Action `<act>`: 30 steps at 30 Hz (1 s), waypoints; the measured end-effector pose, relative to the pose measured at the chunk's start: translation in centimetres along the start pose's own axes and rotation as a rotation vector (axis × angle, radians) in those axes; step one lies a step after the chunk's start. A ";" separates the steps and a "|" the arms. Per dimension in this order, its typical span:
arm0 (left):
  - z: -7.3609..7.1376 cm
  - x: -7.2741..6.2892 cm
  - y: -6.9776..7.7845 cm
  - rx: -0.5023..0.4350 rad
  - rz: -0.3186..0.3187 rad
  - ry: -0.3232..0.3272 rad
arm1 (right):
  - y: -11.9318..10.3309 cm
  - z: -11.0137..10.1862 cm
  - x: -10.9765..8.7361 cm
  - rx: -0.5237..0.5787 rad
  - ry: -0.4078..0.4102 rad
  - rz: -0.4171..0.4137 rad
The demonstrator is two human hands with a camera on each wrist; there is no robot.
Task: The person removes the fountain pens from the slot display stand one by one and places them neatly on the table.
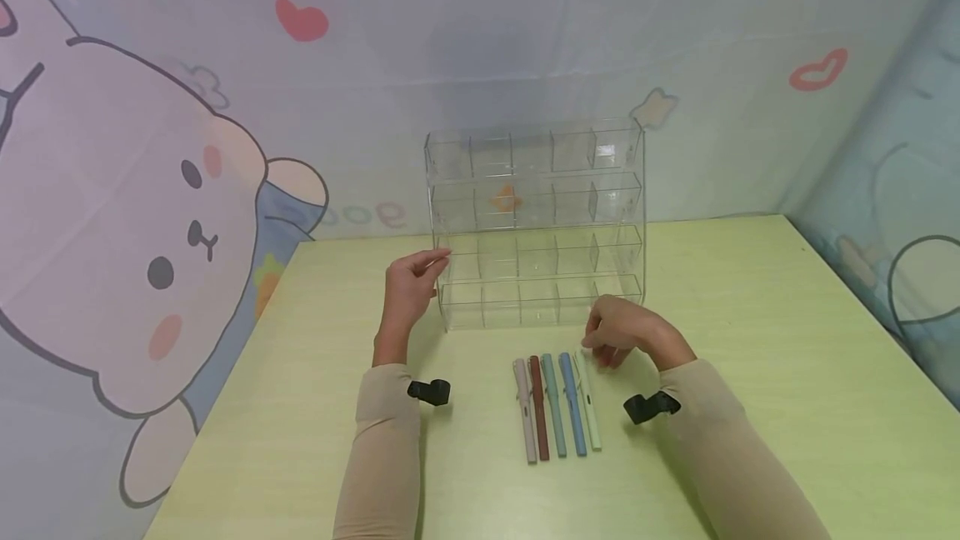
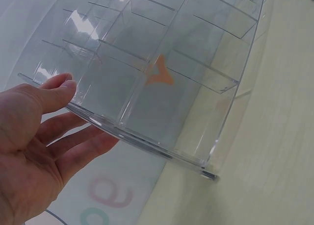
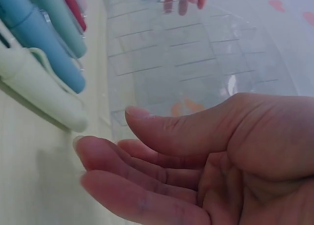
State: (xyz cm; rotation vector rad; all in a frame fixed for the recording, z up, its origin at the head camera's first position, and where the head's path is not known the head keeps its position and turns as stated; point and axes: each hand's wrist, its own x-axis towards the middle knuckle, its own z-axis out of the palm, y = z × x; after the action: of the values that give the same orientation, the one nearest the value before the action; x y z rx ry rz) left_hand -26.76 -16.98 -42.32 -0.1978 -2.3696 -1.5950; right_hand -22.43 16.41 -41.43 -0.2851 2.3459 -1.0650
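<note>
A clear plastic rack [image 1: 537,290] with stepped rows of small compartments stands upright on the table. My left hand [image 1: 411,282] is at its left side; in the left wrist view the thumb [image 2: 61,91] lies over the rack's edge and the fingers pass behind the side panel. In front of the rack, capped pens lie side by side: greyish pink [image 1: 526,411], dark red [image 1: 539,408], green [image 1: 554,405], blue [image 1: 573,404] and pale green [image 1: 589,402]. Just beyond the pale green pen's clip end hovers my right hand [image 1: 621,330], fingers loosely bent, nothing between thumb and fingertips.
A pale yellow-green table [image 1: 750,340] carries the rack and pens. Behind it hangs a cartoon-printed cloth [image 1: 480,40], close to the rack's back. Each sleeved wrist wears a small black camera, one on the left [image 1: 430,392] and one on the right [image 1: 651,407].
</note>
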 end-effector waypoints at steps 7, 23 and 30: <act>-0.1 0.0 -0.2 0.008 -0.003 -0.003 | -0.3 -0.9 -0.5 0.043 0.033 -0.025; -0.7 -0.3 0.0 0.146 0.092 0.056 | -1.1 -1.6 0.1 0.197 0.292 -0.181; 0.6 -1.0 -0.2 0.190 0.190 0.097 | 0.3 -1.2 0.3 0.035 0.559 -0.355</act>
State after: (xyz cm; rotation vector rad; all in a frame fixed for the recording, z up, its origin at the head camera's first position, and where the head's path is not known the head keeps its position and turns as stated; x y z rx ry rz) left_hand -25.95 -16.50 -43.01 -0.2893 -2.3321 -1.2574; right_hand -23.38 17.25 -41.11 -0.4499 2.8320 -1.5091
